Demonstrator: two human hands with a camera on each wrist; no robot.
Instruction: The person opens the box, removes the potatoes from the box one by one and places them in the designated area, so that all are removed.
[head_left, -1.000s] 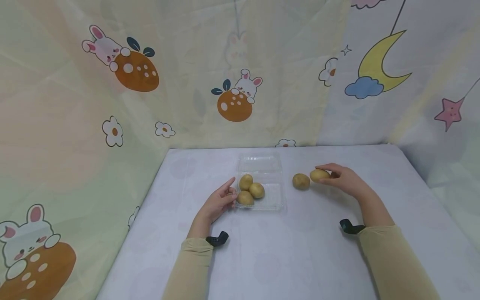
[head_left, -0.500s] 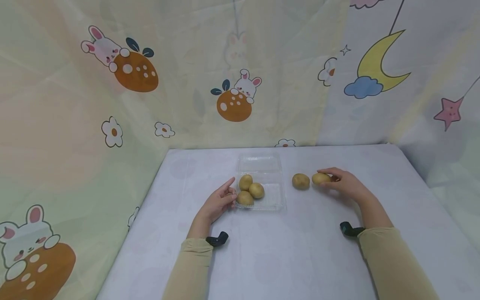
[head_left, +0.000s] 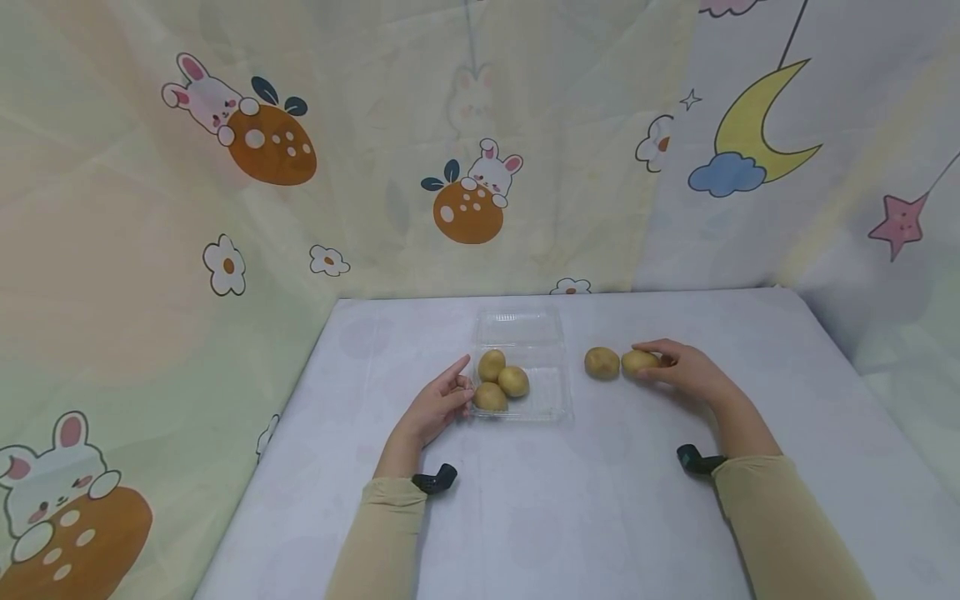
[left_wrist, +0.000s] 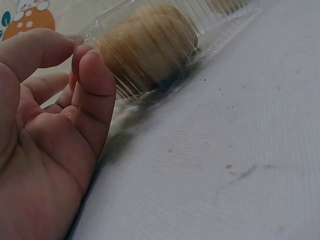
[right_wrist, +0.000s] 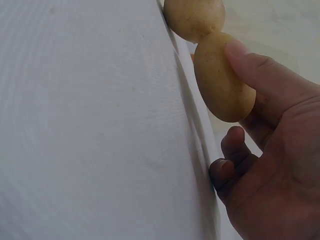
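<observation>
My right hand [head_left: 686, 367] holds a yellow-brown potato [head_left: 639, 363] between thumb and fingers. In the right wrist view the thumb lies along this potato [right_wrist: 222, 80], whose end meets a second potato [right_wrist: 195, 17]. That second potato [head_left: 602, 362] rests on the white cloth to its left. A clear plastic clamshell box [head_left: 551, 396] lies with its lid [head_left: 517, 327] folded back. Three potatoes sit in its left half, one of them the front potato [head_left: 491, 397]. With thumb and forefinger, my left hand [head_left: 438, 404] pinches the box's left edge; the wrist view shows ribbed plastic [left_wrist: 122, 85] at the fingertips.
A white cloth [head_left: 555, 508] covers the table, its back edge meeting a printed curtain [head_left: 375, 167] with rabbits and a moon. Black wrist cameras, a left camera [head_left: 437, 478] and a right camera [head_left: 697, 460], stick out from both sleeves.
The right hand has lowered its potato slightly; it shifted right and then left, and now sits closer against the second potato. The left hand and box have stayed still.
</observation>
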